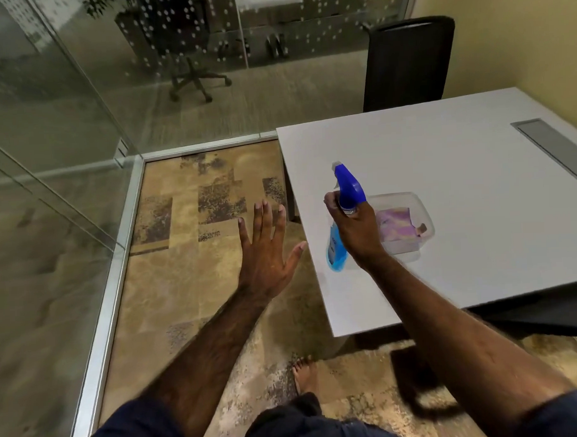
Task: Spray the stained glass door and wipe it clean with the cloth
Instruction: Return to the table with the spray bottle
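Observation:
My right hand [354, 230] is wrapped around the neck of a spray bottle [347, 190] with a blue trigger head and blue liquid, held at the near left corner of the white table [458, 166]. Just right of it a clear plastic tub [422, 207] holds a folded pink and purple cloth [395, 222]. My left hand [265, 251] hovers over the carpet with fingers spread, holding nothing. The glass door [41, 200] runs along the left side, smeared and hazy.
A black chair [406, 64] stands behind the table by the yellow wall. A glass wall [209, 57] with a dotted pattern closes the far side; an office chair is visible beyond it. My bare foot [305, 374] rests on patterned carpet.

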